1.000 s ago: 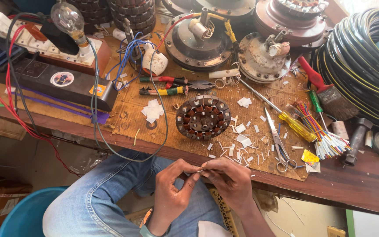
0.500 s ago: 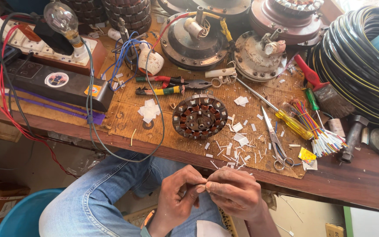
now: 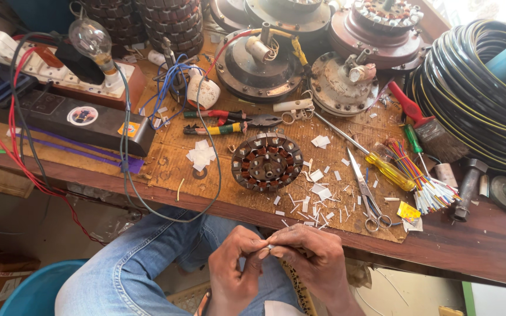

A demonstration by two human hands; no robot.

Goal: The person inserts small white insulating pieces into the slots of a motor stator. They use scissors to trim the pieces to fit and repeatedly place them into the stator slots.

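Below the bench [image 3: 499, 246], both hands' grips pinched together

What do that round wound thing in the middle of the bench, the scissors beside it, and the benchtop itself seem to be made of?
The round stator looks like dull grey steel with reddish copper windings in its slots. The scissors look like bare shiny metal all over, loops included. The benchtop looks like dark worn wood, with a tan board, probably hardboard, laid on it. Both hands pinch something too small to identify.

bare left hand [image 3: 235, 275], bare right hand [image 3: 308, 260], no sleeves in view, faded blue denim jeans [image 3: 130, 269]
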